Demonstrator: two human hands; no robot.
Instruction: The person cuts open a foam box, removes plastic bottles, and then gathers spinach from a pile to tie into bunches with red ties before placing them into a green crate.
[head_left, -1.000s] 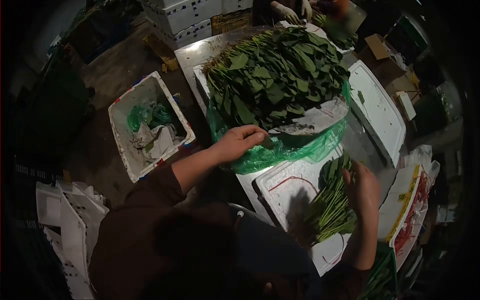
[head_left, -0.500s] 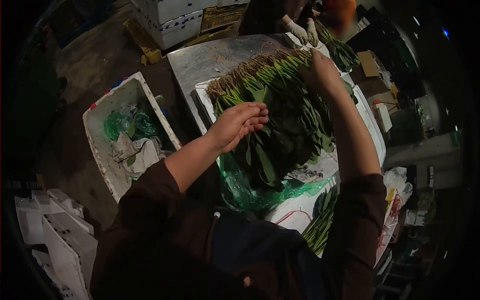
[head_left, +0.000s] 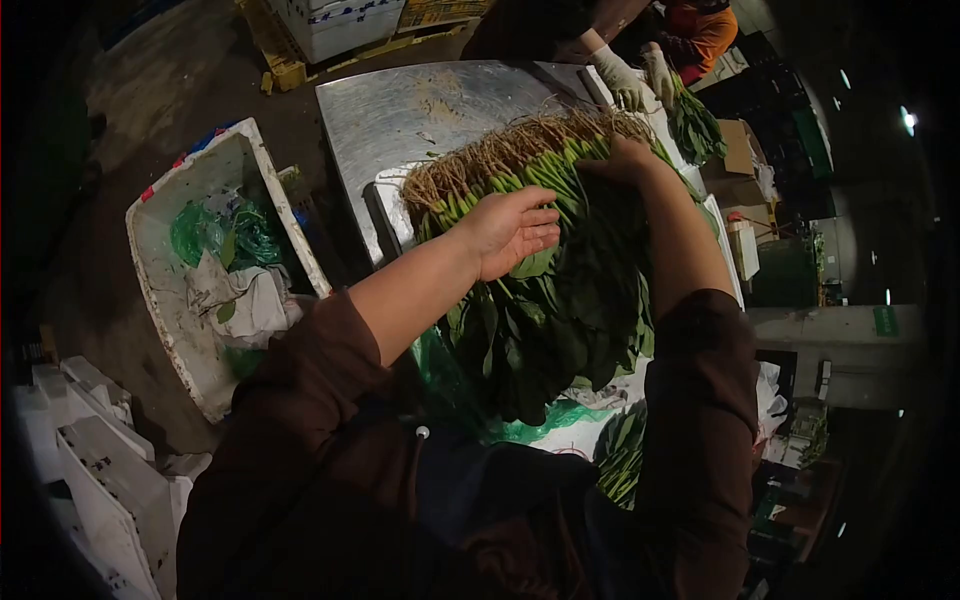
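Observation:
A thick row of leafy greens [head_left: 570,270] lies in a white foam box [head_left: 390,200], with brown roots along the far side and dark leaves hanging toward me. My left hand [head_left: 515,232] rests over the stems at the row's left-middle, its fingers stretched out to the right and slightly apart, gripping nothing. At the right end of the row, my right hand [head_left: 625,160] is down on the stems near the roots. Its fingers are partly hidden, so I cannot make out whether they grip any stems. Green plastic film [head_left: 430,370] shows under the leaves.
A metal table [head_left: 375,105] bears the box. Left on the floor stands a foam bin [head_left: 145,265] with plastic and cloth. Another person's gloved hands [head_left: 625,80] handle greens [head_left: 692,130] across the table. More greens [head_left: 622,455] lie near my right sleeve.
My right hand has come down onto the right end of the row. My left hand has shifted right over the stems, its fingers straighter. The view has tilted slightly.

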